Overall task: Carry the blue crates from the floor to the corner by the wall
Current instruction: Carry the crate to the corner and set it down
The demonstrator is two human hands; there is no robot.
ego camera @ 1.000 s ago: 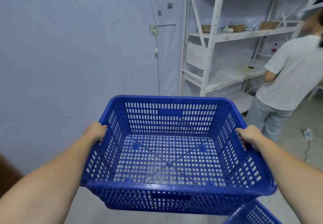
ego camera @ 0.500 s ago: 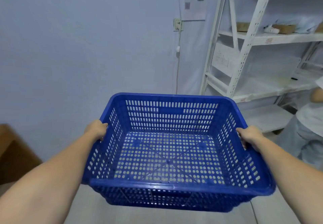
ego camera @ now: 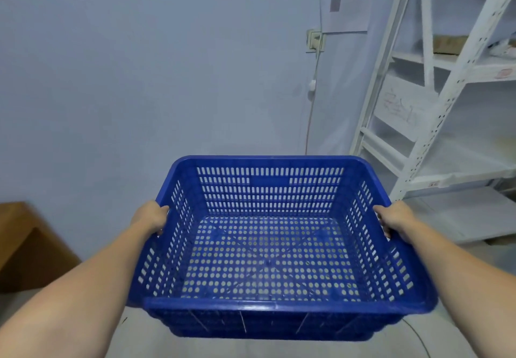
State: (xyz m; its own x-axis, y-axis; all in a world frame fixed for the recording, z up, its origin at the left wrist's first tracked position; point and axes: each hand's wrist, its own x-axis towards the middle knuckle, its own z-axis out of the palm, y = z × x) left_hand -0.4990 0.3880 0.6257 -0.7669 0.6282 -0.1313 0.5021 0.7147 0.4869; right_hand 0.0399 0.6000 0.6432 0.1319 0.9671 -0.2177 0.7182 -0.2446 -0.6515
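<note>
Blue crate (ego camera: 268, 246) | we are carrying it aloft, facing the wall (ego camera: 139, 78) | left hand (ego camera: 149, 216) and right hand (ego camera: 393, 218) fingers curling round its side rims | risk: clipping the shelving (ego camera: 418, 134), jolting our grip.

We are in a storeroom: white slotted-steel shelving (ego camera: 435, 123) stands against a bare pale wall (ego camera: 139, 64), over a plain grey floor (ego camera: 251, 349).

I see a perforated blue plastic crate (ego camera: 268, 246) held off the floor, my left hand (ego camera: 149, 216) gripping its left rim, my right hand (ego camera: 393, 218) its right rim. Ahead: pale blue wall (ego camera: 139, 78), white metal shelving (ego camera: 435, 112) at right.
</note>
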